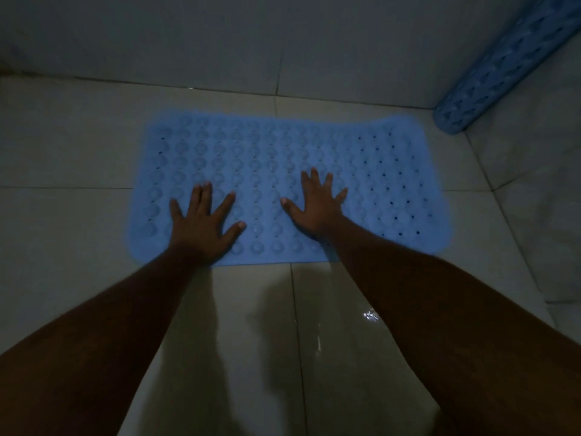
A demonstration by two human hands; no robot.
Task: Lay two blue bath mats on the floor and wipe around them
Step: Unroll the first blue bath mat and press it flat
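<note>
A blue bath mat (270, 146) with rows of round bumps and small holes lies spread flat on the tiled floor, close to the far wall. My left hand (204, 225) presses on its near left part, fingers straight and spread. My right hand (316, 206) presses flat on the mat's middle, fingers also spread. A second blue mat (500, 67), rolled into a tube, leans in the right corner against the wall.
Pale glossy floor tiles (78, 234) surround the mat, with a wet-looking sheen near me. A grey tiled wall (220, 39) runs along the far side, and another wall (534, 184) closes the right side. The light is dim.
</note>
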